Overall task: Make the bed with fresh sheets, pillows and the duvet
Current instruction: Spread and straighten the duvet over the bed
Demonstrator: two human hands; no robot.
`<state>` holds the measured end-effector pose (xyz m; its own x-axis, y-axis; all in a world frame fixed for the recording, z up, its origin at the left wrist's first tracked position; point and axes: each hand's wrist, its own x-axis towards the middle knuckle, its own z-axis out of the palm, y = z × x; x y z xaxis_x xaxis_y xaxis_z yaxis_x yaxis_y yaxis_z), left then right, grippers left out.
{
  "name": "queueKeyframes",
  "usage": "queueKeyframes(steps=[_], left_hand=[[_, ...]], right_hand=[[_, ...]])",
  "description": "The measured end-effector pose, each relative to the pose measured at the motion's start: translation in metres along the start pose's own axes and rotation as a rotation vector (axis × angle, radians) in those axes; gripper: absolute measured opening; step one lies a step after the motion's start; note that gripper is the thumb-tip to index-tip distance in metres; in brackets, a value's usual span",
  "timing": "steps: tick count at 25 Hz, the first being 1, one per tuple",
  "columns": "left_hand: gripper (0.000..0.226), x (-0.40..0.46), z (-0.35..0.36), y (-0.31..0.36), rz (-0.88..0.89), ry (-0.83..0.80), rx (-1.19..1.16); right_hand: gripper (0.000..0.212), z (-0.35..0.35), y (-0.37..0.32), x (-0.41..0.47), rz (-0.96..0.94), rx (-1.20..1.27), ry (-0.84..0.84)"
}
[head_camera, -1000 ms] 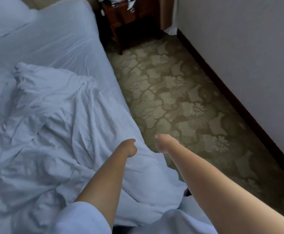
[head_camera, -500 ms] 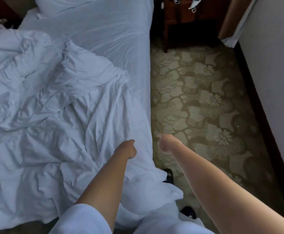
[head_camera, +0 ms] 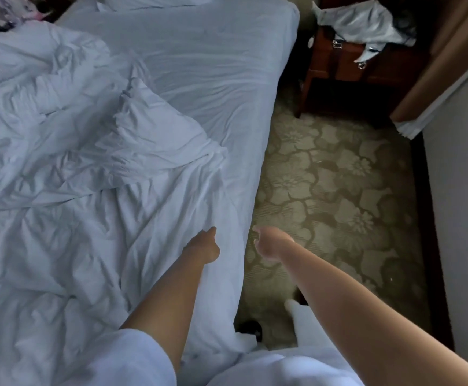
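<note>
A crumpled white duvet (head_camera: 87, 232) covers the near and left part of the bed, its right edge hanging over the mattress side. Beyond it lies the smooth white fitted sheet (head_camera: 213, 65), with a white pillow (head_camera: 143, 0) at the head end. My left hand (head_camera: 203, 245) is a fist on the duvet near its right edge, and creases run up from it. Just past that edge, over the carpet, my right hand (head_camera: 267, 242) has its fingers curled; I see no cloth in it.
A patterned carpet (head_camera: 338, 204) fills the aisle between the bed and the wall (head_camera: 464, 190). A dark wooden nightstand (head_camera: 347, 65) with crumpled cloth (head_camera: 361, 20) on it stands at the head end, beside a brown curtain (head_camera: 444, 65). A dark shoe (head_camera: 251, 328) shows below.
The view has swung towards the bed, showing more of the sheet and the nightstand. Both hands keep the same pose at the duvet's right edge, which now lies closer along the mattress side.
</note>
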<state>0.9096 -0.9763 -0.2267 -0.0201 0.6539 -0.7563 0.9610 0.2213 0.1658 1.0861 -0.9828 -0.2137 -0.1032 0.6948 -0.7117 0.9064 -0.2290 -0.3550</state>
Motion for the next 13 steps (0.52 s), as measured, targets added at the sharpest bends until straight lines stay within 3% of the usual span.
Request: queueKeyframes(steps=[5, 13], left_hand=[[0.061, 0.028, -0.056, 0.031, -0.145, 0.065, -0.079], [0.059, 0.067, -0.15, 0.09, -0.316, 0.238, -0.299]], right_hand=[[0.05, -0.081, -0.009, 0.064, -0.157, -0.082, -0.061], [0.05, -0.25, -0.043, 0.154, -0.409, -0.215, -0.011]])
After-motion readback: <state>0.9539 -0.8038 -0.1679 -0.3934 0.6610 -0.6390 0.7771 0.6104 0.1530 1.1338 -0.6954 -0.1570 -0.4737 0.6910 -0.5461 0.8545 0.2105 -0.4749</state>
